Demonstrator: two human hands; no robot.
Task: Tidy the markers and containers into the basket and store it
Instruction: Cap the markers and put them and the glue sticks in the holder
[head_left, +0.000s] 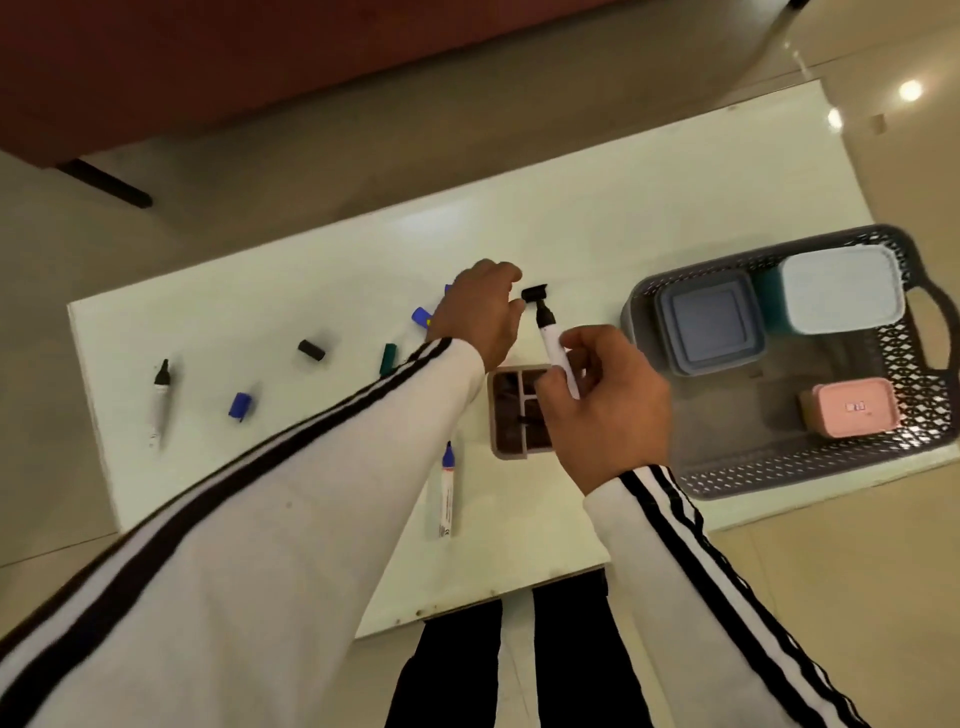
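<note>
1. Your right hand (602, 405) gripped a white-barrelled black marker (558, 358). Fingers were curled round the lower barrel and the tip pointed far and slightly left.
2. Your left hand (480, 317) pinched a black cap (535, 293) in its fingertips, right at the marker's tip. Couldn't tell whether the cap was seated or only touching.
3. Both hands were over the middle of the white table (571, 218). The divided pen holder (519, 421) stood just near of them, with your right hand covering its right edge.
4. The grey basket (779, 483) sat on the table's right end, right of the holder and not touching it.
5. In the basket:
   - a blue-grey lidded container (709, 322) at far left
   - a teal container with a pale lid (839, 288) at far right, just beside the first
   - a pink container (852, 410) at near right, apart from both
6. Loose on the table, left of your hands:
   - a blue cap (422, 315) just beside the left hand
   - a green piece (388, 358) partly under your striped sleeve (363, 441); cap or marker, can't tell
   - a loose black cap (311, 349) further left
   - a second blue cap (240, 405) nearer you
   - an uncapped black marker (160, 400) at the left end
7. A blue marker (447, 488) lay near you, just left of the holder, beside your left sleeve.
</note>
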